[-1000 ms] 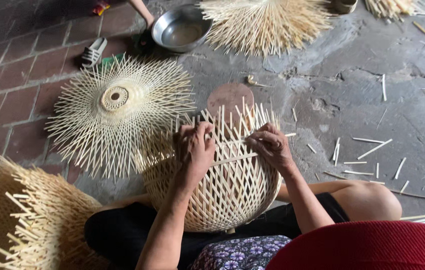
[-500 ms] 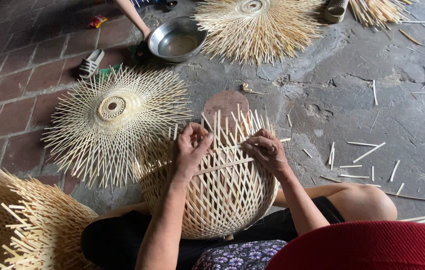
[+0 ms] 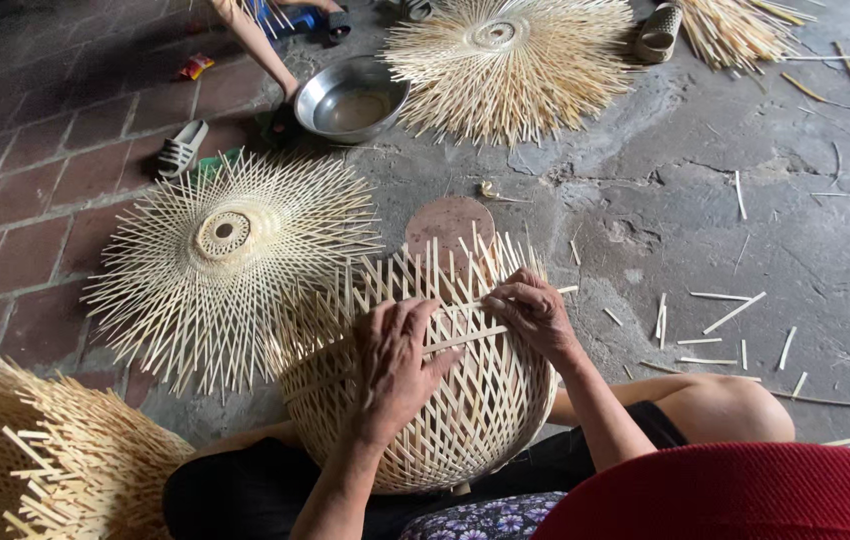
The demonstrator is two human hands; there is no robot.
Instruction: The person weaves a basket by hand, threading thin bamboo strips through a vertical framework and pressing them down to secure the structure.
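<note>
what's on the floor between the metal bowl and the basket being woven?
In the head view, between the metal bowl and the woven basket lies a round reddish disc on grey floor, near the basket's upright strips.
</note>
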